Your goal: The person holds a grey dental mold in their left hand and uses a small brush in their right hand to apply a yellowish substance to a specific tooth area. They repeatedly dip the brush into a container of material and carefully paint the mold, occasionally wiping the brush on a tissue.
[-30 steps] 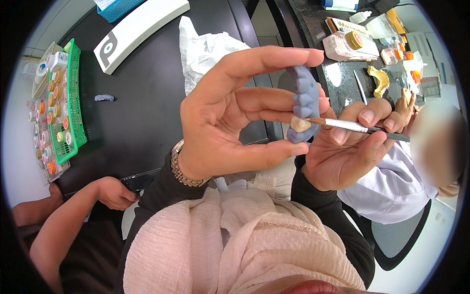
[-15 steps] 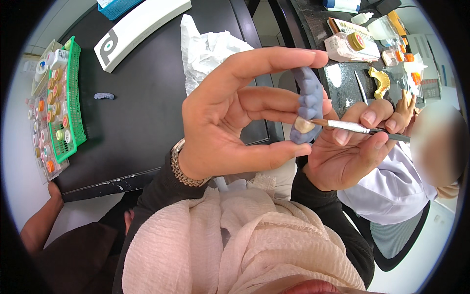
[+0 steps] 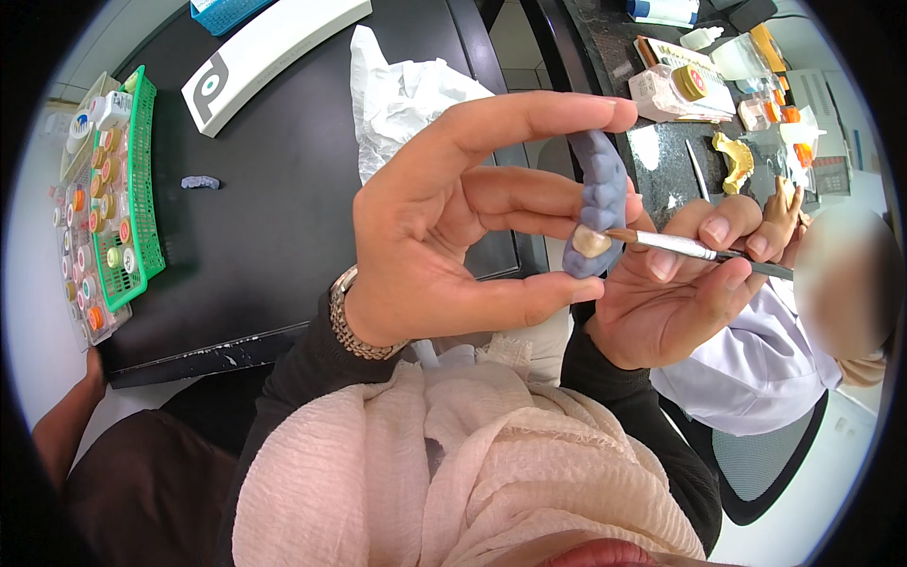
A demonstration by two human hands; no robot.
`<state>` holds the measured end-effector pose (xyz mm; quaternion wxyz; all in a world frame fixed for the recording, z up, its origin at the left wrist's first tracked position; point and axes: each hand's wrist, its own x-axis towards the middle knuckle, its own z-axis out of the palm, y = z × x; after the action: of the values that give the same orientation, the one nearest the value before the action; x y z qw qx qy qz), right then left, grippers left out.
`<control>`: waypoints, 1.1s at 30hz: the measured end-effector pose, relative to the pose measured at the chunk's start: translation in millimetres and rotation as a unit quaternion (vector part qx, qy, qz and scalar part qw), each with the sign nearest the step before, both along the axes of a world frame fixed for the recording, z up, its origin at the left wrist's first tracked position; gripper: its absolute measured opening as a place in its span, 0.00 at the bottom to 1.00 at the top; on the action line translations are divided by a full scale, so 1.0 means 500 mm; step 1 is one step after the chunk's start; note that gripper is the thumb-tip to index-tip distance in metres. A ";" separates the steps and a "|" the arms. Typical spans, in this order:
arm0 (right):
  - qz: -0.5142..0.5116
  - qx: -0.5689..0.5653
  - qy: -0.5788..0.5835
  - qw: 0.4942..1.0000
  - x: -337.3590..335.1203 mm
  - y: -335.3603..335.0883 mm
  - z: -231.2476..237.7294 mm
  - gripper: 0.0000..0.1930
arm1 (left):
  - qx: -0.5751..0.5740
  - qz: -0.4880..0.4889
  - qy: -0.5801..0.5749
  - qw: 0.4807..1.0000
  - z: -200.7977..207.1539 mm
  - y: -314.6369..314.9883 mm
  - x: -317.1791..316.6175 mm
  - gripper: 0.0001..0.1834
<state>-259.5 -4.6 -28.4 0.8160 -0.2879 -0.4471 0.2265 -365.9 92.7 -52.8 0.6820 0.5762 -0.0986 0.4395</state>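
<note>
Between the thumb and fingers of my left hand [image 3: 444,217] is a blue-grey dental model [image 3: 602,184], a row of teeth held upright on end. Low on it sits one cream-coloured tooth crown [image 3: 592,242]. My right hand [image 3: 675,293] grips a thin paintbrush [image 3: 682,247] with a silver ferrule and dark handle, pinched between thumb and fingers. The brush's brown bristle tip touches the crown's right side, or lies right against it. A smaller blue-grey model piece [image 3: 200,182] rests on the black table at the left.
A green basket [image 3: 142,189] with several capped jars stands at the far left, near a long white box [image 3: 274,61]. Crumpled white paper [image 3: 406,104] lies behind my left hand. On the right bench are a gold-capped bottle [image 3: 666,92] and a yellow dental model [image 3: 733,163]. A person in white [image 3: 746,369] sits at right.
The brush and model have shifted very slightly to the right in the picture, with my grip unchanged. At the lower left, another person's arm and dark-clothed leg have moved a little.
</note>
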 end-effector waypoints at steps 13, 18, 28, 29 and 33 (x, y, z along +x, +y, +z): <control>0.000 0.019 -0.009 1.000 0.003 0.001 -0.004 0.06 | 0.013 0.014 0.005 1.000 -0.001 0.001 0.001 0.42; 0.006 0.024 -0.025 0.999 0.004 0.001 -0.008 0.06 | 0.020 0.013 0.002 1.000 -0.002 0.003 0.000 0.42; 0.005 0.031 -0.018 0.999 0.000 0.003 -0.009 0.06 | 0.004 0.016 0.006 1.000 -0.001 -0.002 -0.001 0.42; 0.007 0.031 -0.018 0.999 -0.001 0.003 -0.010 0.06 | 0.004 0.018 0.005 1.000 -0.002 -0.002 -0.002 0.42; 0.028 0.035 -0.024 0.999 0.005 0.002 -0.014 0.06 | 0.006 0.027 0.003 1.000 -0.001 -0.001 0.000 0.42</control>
<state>-257.1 -3.4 -35.3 0.8078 -0.2520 -0.4825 0.2263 -365.8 92.1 -53.4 0.6669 0.5842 -0.0837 0.4550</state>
